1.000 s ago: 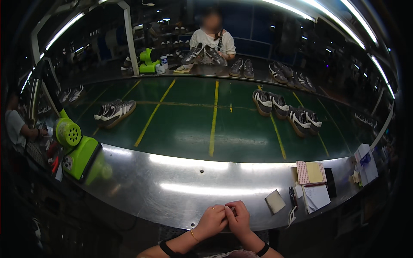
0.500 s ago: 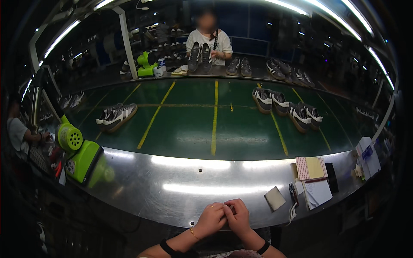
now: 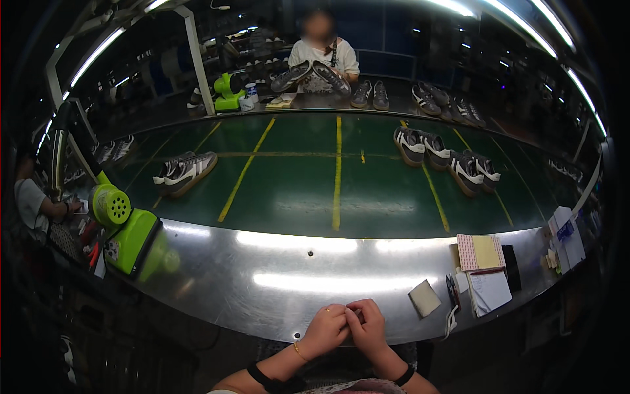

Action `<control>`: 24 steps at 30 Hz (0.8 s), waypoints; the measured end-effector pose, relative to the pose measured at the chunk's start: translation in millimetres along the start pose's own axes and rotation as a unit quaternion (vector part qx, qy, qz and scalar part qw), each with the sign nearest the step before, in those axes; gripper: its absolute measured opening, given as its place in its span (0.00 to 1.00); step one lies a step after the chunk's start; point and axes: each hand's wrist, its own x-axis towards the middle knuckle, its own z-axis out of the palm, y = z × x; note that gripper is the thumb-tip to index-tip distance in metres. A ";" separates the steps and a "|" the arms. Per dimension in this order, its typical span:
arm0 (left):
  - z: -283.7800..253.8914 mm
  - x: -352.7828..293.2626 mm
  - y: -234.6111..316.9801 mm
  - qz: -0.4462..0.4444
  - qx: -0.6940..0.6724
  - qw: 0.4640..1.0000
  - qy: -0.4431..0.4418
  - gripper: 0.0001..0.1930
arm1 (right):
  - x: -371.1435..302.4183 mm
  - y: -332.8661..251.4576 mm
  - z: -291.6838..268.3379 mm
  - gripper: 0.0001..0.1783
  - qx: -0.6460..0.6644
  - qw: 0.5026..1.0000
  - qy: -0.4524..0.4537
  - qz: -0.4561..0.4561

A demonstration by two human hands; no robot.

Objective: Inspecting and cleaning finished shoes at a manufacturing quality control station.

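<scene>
Curled hands (image 3: 330, 328) (image 3: 369, 326), probably steel bench (image 3: 223, 289).

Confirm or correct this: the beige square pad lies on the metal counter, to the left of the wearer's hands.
Wrong side: the head view shows the beige square pad on the metal counter to the right of both left hand and right hand.

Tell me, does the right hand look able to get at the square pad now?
Probably yes: the square pad lies uncovered on the metal bench, right of the right hand, nothing visible between them. That hand touches the left hand; whether it holds anything is unclear.
</scene>
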 end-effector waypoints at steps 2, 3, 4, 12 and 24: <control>-2.5 -0.2 1.0 -0.008 -0.003 1.000 -0.001 0.08 | -0.3 -1.8 1.7 0.06 0.018 1.000 -0.004 0.022; -3.3 -0.8 -0.4 -0.010 -0.002 1.000 -0.001 0.08 | 0.3 -1.3 3.3 0.06 0.019 1.000 -0.005 0.022; -4.0 -1.4 -2.3 -0.009 0.002 1.000 0.001 0.08 | 1.3 -0.2 5.1 0.06 0.019 1.000 -0.004 0.010; -4.3 0.3 -3.2 0.010 0.003 1.000 0.023 0.05 | 2.3 -2.6 5.9 0.06 0.012 1.000 0.000 -0.001; -10.2 -6.9 -11.3 0.006 0.007 1.000 0.020 0.07 | 1.3 -5.4 16.7 0.06 0.013 1.000 0.010 -0.011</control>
